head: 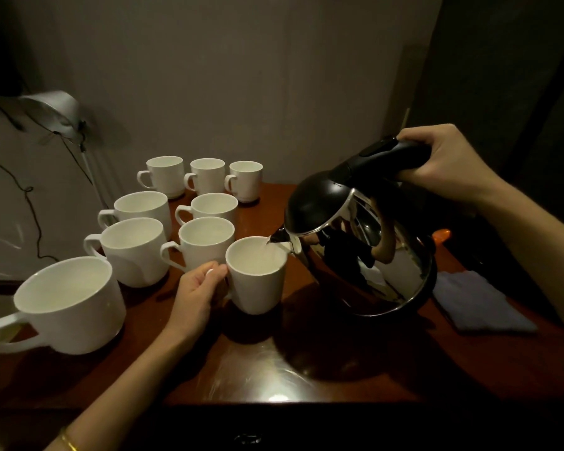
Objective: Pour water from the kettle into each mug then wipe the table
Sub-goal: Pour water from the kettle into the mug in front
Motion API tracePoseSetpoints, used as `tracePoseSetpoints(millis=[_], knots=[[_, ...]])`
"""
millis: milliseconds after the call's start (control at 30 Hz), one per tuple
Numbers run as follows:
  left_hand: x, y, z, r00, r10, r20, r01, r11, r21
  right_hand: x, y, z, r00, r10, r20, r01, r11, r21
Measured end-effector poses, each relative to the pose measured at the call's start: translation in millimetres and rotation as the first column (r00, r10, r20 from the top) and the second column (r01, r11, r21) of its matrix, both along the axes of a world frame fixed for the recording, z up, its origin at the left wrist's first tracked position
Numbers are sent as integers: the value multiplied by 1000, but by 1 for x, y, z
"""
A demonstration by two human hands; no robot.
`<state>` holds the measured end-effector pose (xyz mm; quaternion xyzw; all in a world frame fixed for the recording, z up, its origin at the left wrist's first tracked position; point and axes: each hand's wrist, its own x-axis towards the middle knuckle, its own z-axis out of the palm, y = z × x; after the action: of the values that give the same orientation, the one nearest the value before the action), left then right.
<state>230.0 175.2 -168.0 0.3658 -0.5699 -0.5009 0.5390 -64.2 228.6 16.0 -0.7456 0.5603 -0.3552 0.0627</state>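
Observation:
A steel kettle with a black lid and handle hangs tilted above the table, its spout over the rim of a white mug. Water runs from the spout into that mug. My right hand grips the kettle's black handle. My left hand holds the mug's handle from the left while the mug stands on the dark wooden table. Several more white mugs stand in rows to the left and behind, the nearest and largest one at the front left.
A folded blue-grey cloth lies on the table at the right, behind the kettle. A small orange light glows on a dark shape at the right. A desk lamp and cables hang left of the table. The wall stands close behind.

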Motion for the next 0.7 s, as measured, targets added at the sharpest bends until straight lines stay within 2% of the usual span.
tracePoseSetpoints(millis=[700], knots=[[2,1,1,1000,15,-20,-15,1000,12,5,-2,2,998,-53,-21,54,998,24]])
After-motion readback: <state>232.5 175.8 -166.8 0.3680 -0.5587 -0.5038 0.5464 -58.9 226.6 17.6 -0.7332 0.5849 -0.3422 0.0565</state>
